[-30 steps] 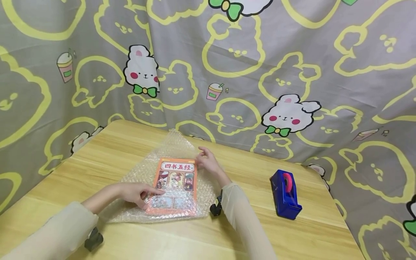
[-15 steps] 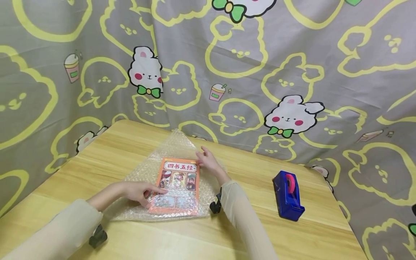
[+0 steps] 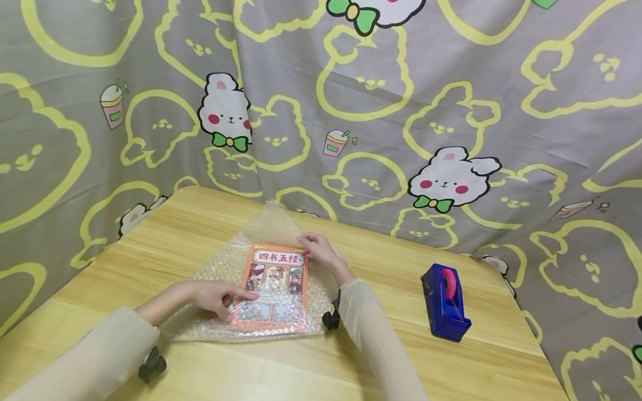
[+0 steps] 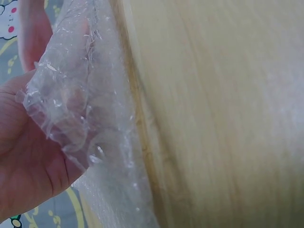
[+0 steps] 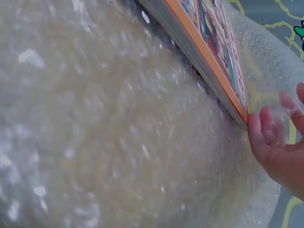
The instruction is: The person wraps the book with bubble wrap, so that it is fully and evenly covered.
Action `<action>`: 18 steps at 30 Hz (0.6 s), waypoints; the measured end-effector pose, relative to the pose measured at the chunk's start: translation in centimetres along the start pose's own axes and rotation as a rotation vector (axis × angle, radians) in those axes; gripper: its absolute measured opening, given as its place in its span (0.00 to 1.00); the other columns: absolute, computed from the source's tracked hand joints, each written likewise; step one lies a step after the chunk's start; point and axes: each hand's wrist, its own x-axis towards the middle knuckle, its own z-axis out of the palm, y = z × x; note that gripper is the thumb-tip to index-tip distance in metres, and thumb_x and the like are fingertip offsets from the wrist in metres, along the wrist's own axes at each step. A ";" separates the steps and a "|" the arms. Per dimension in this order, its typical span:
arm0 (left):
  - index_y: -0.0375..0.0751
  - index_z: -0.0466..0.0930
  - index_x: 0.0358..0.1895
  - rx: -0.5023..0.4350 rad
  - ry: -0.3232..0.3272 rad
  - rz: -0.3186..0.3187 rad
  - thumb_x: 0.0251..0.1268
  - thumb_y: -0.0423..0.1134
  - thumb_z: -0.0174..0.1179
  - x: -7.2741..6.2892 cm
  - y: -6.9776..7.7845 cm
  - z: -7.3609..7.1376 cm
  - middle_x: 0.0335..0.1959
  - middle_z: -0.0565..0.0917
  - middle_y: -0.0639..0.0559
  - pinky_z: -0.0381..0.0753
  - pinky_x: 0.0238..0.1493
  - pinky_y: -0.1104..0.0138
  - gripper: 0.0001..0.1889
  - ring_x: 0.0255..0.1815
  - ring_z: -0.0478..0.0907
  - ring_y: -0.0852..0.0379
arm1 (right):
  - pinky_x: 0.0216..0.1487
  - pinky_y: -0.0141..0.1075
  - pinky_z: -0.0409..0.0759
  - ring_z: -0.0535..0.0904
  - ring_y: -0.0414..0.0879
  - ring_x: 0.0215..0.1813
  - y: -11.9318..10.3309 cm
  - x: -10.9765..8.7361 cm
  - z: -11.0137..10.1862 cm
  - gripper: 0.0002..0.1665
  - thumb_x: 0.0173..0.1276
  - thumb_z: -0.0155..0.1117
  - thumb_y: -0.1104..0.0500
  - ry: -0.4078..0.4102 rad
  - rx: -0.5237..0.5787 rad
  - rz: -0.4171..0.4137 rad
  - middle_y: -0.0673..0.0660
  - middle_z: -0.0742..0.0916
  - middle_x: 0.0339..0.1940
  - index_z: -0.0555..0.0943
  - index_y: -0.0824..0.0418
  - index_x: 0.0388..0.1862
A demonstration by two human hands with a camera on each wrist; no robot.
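Left hand (image 3: 213,297): While its index finger stretches over the book (image 3: 275,278), we see it holding the edge of the wrap (image 3: 220,267) in a narrow grip.
Wrap: clear bubble sheet on the table (image 3: 281,373), one corner pointing at the grey cloth (image 3: 371,133) behind; we see its near part folded over the book.
Book: cover up on the wrap, between the hands; the fold covers its lower part, and we can read the red title 四书五经 above it.
Right hand (image 3: 321,252): fingers bent at the book's upper right corner, one fingertip touching it; we cannot tell whether they pinch the wrap.
Dispenser (image 3: 446,306): blue, with a pink roll; we see it on the table, well apart from the right hand.
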 end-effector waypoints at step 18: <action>0.38 0.65 0.64 0.005 0.017 -0.027 0.49 0.27 0.61 -0.1 0.4 0.0 0.24 0.66 0.53 0.64 0.24 0.76 0.34 0.21 0.60 0.64 | 0.63 0.52 0.64 0.67 0.65 0.61 -5.1 -1.6 3.8 0.30 0.72 0.45 0.62 -0.210 0.318 -0.043 0.70 0.70 0.60 0.53 0.65 0.70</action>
